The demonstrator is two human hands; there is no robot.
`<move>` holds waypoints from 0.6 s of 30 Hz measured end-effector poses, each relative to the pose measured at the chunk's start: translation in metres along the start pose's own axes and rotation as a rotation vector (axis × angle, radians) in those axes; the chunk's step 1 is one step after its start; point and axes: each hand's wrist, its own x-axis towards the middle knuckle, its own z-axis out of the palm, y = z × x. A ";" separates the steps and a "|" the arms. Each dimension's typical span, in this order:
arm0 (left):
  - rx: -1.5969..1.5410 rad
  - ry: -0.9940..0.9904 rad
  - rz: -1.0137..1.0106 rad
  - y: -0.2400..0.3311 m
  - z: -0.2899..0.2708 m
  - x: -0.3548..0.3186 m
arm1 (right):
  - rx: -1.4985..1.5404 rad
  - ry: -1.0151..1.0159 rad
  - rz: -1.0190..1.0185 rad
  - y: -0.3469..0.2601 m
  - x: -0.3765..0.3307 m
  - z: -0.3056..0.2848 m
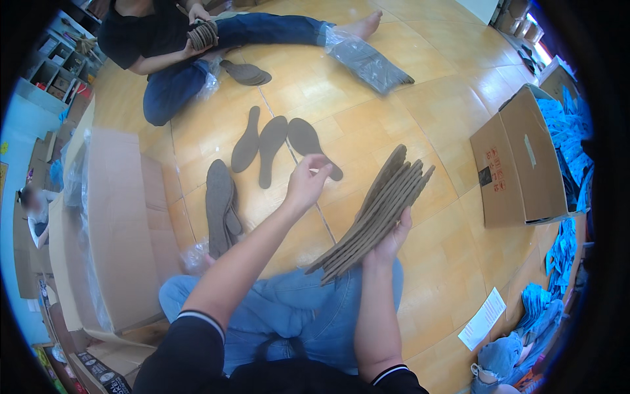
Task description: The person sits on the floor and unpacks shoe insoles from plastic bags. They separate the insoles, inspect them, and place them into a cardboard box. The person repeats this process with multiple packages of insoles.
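My right hand (388, 243) grips a thick fanned stack of brown insoles (377, 217), held upright and tilted above my right knee. My left hand (307, 182) is reached forward with its fingers curled together. Its fingertips overlap the edge of a flat insole (305, 134); whether they pinch it I cannot tell. Beside that insole, two more lie on the floor, a middle insole (272, 141) pointing the opposite way and a left insole (246, 146). A small pile of insoles (220, 197) lies nearer me, left of my left forearm.
Across from me a person (151, 39) sits holding insoles (202, 34), with an insole pile (246, 72) and a plastic-bagged bundle (367, 62) nearby. A large carton (118, 223) stands at left. On the right are a carton (518, 157) of blue pieces and a paper sheet (482, 318).
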 end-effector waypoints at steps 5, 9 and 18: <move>0.401 0.468 -0.435 -0.035 0.023 0.079 | -0.065 0.047 0.008 0.002 0.005 -0.005; 0.444 0.453 -0.318 -0.050 0.027 0.100 | -0.097 0.122 -0.021 0.003 0.009 -0.005; 0.767 0.590 0.034 -0.096 -0.054 0.067 | -0.086 0.059 0.021 0.007 0.006 0.001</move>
